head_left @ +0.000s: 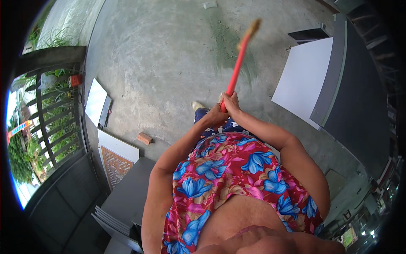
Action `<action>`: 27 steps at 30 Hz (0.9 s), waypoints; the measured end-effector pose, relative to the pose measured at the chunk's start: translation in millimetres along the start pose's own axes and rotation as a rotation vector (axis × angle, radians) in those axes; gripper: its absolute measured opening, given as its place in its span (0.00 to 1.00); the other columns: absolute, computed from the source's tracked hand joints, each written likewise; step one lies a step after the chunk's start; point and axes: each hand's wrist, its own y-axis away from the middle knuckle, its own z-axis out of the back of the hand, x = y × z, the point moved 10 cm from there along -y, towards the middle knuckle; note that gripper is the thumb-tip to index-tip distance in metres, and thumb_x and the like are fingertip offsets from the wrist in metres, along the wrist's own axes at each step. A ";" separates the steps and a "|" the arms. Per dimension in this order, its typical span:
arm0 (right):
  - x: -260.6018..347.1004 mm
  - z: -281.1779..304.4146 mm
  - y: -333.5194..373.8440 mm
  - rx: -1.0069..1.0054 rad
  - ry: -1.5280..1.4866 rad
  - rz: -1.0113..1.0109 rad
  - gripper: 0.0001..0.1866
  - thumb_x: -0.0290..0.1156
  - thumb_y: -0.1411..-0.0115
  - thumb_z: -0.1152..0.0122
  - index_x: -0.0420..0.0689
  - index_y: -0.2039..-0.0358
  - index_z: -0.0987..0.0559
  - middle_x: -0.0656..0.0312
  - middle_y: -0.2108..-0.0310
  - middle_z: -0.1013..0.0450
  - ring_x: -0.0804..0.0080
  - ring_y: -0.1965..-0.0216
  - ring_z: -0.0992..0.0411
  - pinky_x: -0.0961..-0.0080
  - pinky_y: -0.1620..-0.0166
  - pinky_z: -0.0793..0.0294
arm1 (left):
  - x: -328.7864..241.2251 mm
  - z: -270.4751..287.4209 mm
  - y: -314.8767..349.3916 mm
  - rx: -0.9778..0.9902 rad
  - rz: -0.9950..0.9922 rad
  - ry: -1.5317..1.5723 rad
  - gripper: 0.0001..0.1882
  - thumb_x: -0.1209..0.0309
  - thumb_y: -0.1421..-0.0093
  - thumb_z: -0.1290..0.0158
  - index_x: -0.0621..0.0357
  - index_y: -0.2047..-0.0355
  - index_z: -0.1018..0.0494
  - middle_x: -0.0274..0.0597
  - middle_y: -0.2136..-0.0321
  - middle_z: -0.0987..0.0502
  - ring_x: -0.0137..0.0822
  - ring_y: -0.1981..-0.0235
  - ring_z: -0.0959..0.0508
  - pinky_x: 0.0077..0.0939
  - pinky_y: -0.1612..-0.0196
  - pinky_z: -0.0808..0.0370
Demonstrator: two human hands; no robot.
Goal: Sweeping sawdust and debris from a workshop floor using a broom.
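Note:
Both my hands are closed around the red handle of a broom (236, 72), which slants forward and to the right over the concrete floor (148, 55). My right hand (230, 104) grips higher up the handle, and just below it my left hand (215, 115) wraps the lower end. At the far end of the handle is a short yellow-brown head (252, 30), somewhat blurred. Beside and beneath that head a dark green streaky patch (228, 46) spreads on the floor; whether it is dust or a stain I cannot tell.
A brick (144, 138) lies on the floor to the left. Panels lean by the slatted gate (55, 114): a white one (96, 99) and a framed one (116, 161). On the right stand a white board (305, 76) and a large dark grey panel (359, 97). Grey boards (127, 190) stand at lower left.

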 end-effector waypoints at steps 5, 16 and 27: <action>-82.2 29.2 12.4 -0.033 -0.266 -0.407 0.11 0.30 0.52 0.50 0.36 0.73 0.36 0.56 0.81 0.35 0.69 0.83 0.34 0.71 0.82 0.33 | 15.8 -36.9 -8.4 0.388 0.233 0.128 0.08 0.71 0.56 0.50 0.60 0.77 0.35 0.32 0.88 0.35 0.23 0.91 0.35 0.16 0.90 0.38; -6.5 -46.1 -91.1 0.546 -0.212 -0.579 0.09 0.29 0.55 0.55 0.38 0.84 0.30 0.58 0.84 0.33 0.69 0.82 0.34 0.74 0.78 0.34 | -20.9 24.9 -121.2 -0.034 0.295 0.373 0.09 0.67 0.51 0.54 0.58 0.82 0.37 0.34 0.91 0.37 0.27 0.95 0.39 0.19 0.94 0.47; 56.4 -63.9 -21.4 0.442 -0.252 0.012 0.07 0.29 0.47 0.54 0.41 0.70 0.38 0.63 0.80 0.36 0.79 0.80 0.37 0.82 0.76 0.34 | -27.0 52.7 -11.5 -0.361 0.045 -0.082 0.32 0.69 0.56 0.51 0.73 0.57 0.53 0.50 0.80 0.31 0.38 0.85 0.28 0.28 0.86 0.32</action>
